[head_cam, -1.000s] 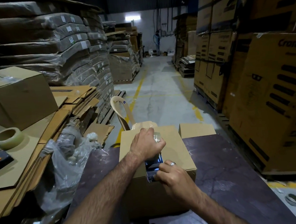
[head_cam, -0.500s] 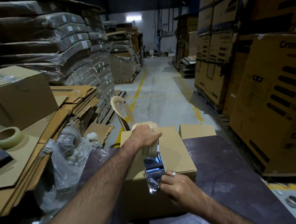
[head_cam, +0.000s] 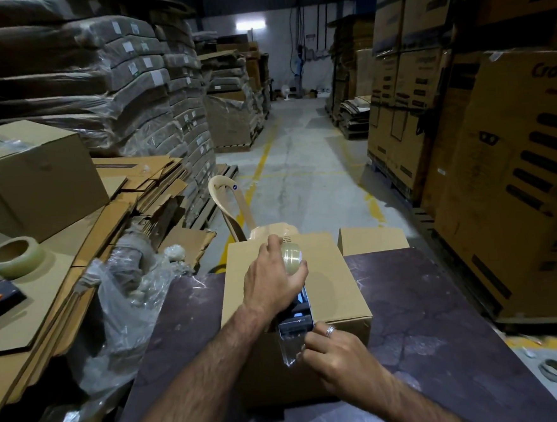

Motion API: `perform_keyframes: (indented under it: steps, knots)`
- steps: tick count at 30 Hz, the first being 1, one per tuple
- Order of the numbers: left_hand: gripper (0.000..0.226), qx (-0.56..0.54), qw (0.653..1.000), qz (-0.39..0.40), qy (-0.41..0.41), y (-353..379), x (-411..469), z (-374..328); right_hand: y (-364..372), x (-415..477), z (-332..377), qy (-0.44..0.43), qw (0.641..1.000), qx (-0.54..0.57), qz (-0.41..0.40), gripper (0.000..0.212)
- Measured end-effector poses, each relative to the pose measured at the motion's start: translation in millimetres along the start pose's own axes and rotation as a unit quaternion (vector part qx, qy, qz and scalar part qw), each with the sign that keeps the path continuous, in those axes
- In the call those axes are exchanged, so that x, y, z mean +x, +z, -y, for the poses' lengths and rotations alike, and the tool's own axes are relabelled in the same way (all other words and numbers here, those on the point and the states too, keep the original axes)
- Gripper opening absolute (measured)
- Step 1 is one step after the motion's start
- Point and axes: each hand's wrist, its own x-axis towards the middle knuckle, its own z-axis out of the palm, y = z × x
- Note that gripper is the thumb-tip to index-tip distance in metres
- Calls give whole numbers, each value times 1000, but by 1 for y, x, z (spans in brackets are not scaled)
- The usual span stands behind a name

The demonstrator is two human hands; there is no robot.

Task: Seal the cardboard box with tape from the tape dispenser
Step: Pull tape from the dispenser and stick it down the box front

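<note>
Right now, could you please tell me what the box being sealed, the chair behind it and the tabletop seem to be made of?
Cardboard box: matte brown cardboard, probably corrugated, with creased, folded edges.
Chair: apparently moulded beige plastic, smooth with a slight sheen.
Tabletop: unclear, perhaps dark laminate or stone; purplish, mottled, with pale scuffs.

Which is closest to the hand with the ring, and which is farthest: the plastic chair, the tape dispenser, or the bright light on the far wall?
1. Tape dispenser, on the cardboard box; the right hand pinches its tape.
2. Plastic chair, just behind the box.
3. Bright light, far down the aisle.
</note>
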Motion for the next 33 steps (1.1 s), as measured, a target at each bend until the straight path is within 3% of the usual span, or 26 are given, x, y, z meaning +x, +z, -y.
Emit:
perform_keyframes:
  steps: [5,11,14,22,25,29,31,33]
  knots:
    - [39,-4,995,96,-11,-1,30,2,-2,1,4,2,1000,5,27,14]
    - [43,-1,976,207,-68,-8,58,6,2,-6,16,-16,999,9,28,20]
    - [46,22,970,225,-90,-6,66,2,3,-12,17,-6,999,12,37,17]
    - [81,-11,972,165,-170,-1,58,3,7,-23,23,39,999,6,25,14]
    - [69,-34,986,76,-143,-14,37,0,9,-32,23,53,998,21,19,13]
    - [32,-115,986,-82,-91,-43,-32,-3,12,-39,26,61,998,28,-2,12]
    - [17,-144,977,-98,-126,-49,-80,-1,12,-40,28,65,997,25,-20,14]
    - [20,-156,962,-62,-213,-40,-120,9,12,-41,30,68,997,19,-33,16]
